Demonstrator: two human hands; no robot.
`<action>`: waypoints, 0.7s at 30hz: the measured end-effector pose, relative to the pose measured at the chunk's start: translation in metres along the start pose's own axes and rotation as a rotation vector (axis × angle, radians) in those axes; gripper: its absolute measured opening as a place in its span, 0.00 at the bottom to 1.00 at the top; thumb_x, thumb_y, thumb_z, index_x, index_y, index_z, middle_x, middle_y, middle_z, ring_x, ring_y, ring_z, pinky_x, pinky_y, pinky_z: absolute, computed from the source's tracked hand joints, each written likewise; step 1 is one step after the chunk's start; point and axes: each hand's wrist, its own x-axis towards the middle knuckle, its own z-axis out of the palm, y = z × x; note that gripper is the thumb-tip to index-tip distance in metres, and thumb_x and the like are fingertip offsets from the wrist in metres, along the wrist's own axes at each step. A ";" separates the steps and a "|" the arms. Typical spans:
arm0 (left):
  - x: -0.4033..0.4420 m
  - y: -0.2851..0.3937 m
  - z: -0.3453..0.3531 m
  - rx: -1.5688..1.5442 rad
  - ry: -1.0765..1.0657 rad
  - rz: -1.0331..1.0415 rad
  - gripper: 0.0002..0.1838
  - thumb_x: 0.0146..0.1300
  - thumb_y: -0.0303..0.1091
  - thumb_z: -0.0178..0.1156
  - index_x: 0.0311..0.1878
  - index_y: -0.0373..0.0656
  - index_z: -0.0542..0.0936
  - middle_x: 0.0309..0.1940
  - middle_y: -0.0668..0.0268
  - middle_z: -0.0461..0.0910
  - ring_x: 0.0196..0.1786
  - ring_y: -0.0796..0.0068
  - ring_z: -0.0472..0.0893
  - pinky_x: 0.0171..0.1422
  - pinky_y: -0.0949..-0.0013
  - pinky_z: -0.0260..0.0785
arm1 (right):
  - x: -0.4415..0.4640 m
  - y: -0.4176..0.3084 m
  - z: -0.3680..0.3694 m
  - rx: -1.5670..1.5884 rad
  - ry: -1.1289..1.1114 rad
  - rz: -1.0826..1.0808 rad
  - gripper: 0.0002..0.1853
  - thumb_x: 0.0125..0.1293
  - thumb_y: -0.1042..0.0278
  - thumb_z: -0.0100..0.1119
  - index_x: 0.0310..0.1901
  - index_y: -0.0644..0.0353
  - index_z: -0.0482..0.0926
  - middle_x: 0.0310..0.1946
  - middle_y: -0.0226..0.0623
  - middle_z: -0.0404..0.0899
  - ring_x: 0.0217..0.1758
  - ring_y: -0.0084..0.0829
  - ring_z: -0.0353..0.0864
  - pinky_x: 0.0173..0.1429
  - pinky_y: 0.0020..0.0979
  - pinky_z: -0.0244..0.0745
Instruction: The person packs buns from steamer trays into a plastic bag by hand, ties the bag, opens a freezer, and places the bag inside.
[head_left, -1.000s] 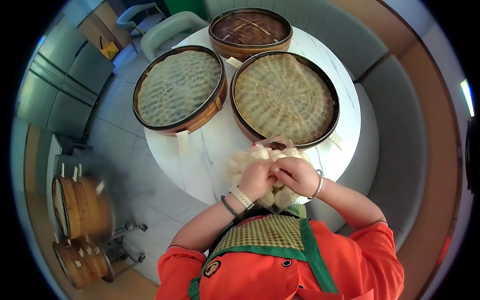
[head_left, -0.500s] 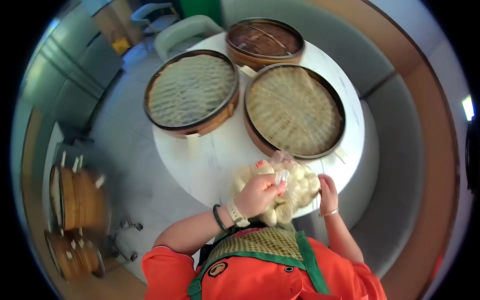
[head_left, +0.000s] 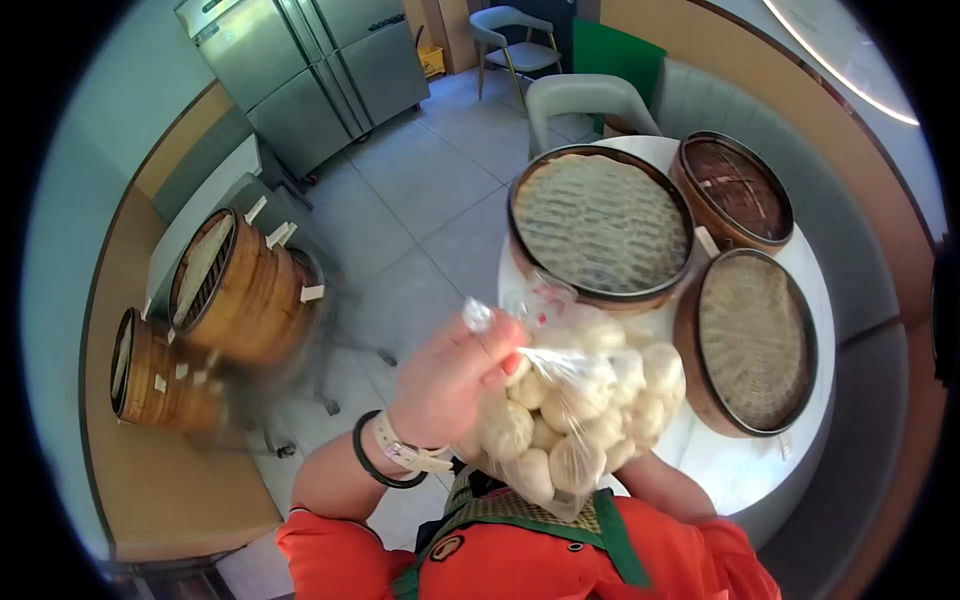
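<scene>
My left hand (head_left: 455, 372) is closed round the gathered neck of a clear plastic bag of buns (head_left: 585, 405). The buns are small, round and pale, and the bag hangs in front of my apron, close to the camera. Behind and under the bag is my right hand, its fingers hidden; only the right forearm (head_left: 665, 487) shows plainly. I cannot tell whether that hand supports the bag. Beyond the bag, a round bamboo steamer with a pale cloth liner (head_left: 605, 225) stands on the white round table (head_left: 795, 455).
Another lined steamer (head_left: 757, 340) and a dark-bottomed steamer (head_left: 735, 190) share the table. On the left, stacked bamboo steamers (head_left: 250, 295) stand by a wheeled stand. A steel refrigerator (head_left: 310, 80), a grey chair (head_left: 585, 95) and a curved bench (head_left: 850, 245) surround the tiled floor (head_left: 400, 225).
My view has turned left, so the table now lies further right. The bag has come up nearer the camera, still in my left hand. My right hand has gone behind the bag.
</scene>
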 end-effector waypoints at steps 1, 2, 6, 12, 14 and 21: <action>0.006 0.012 -0.027 0.039 0.018 0.053 0.12 0.64 0.35 0.49 0.27 0.41 0.73 0.20 0.76 0.66 0.23 0.87 0.61 0.28 0.81 0.52 | 0.031 0.012 0.012 -0.001 -0.031 0.012 0.21 0.68 0.57 0.39 0.56 0.61 0.67 0.52 0.39 0.71 0.52 0.35 0.72 0.58 0.33 0.65; 0.012 0.024 -0.054 0.079 0.039 0.104 0.13 0.64 0.36 0.48 0.26 0.41 0.72 0.19 0.76 0.66 0.22 0.87 0.60 0.28 0.81 0.52 | 0.062 0.026 0.025 -0.002 -0.055 0.020 0.21 0.68 0.57 0.39 0.56 0.61 0.67 0.52 0.39 0.71 0.52 0.35 0.72 0.58 0.33 0.65; 0.051 0.072 -0.165 0.152 0.117 0.158 0.14 0.65 0.38 0.48 0.24 0.42 0.71 0.18 0.76 0.65 0.22 0.88 0.60 0.28 0.81 0.51 | 0.175 0.064 0.085 -0.003 -0.154 0.072 0.21 0.68 0.57 0.39 0.56 0.61 0.67 0.52 0.39 0.71 0.52 0.35 0.72 0.58 0.33 0.65; 0.111 0.136 -0.296 0.049 0.240 0.083 0.13 0.63 0.39 0.53 0.23 0.45 0.71 0.17 0.78 0.66 0.17 0.93 0.60 0.19 0.88 0.50 | 0.298 0.082 0.136 -0.033 -0.203 0.137 0.21 0.67 0.56 0.39 0.56 0.60 0.67 0.52 0.39 0.71 0.52 0.35 0.72 0.58 0.34 0.66; 0.137 0.150 -0.327 0.010 0.247 0.088 0.13 0.62 0.38 0.54 0.23 0.45 0.71 0.17 0.78 0.66 0.17 0.93 0.61 0.20 0.88 0.51 | 0.339 0.080 0.139 -0.042 -0.212 0.170 0.21 0.67 0.56 0.39 0.56 0.60 0.66 0.52 0.40 0.71 0.52 0.35 0.72 0.58 0.34 0.66; 0.253 0.190 -0.420 0.142 0.195 0.186 0.13 0.63 0.36 0.52 0.22 0.45 0.70 0.16 0.78 0.65 0.18 0.90 0.63 0.21 0.83 0.53 | 0.528 0.044 0.137 -0.077 -0.276 0.274 0.22 0.67 0.56 0.40 0.56 0.60 0.66 0.52 0.40 0.71 0.53 0.35 0.72 0.58 0.34 0.66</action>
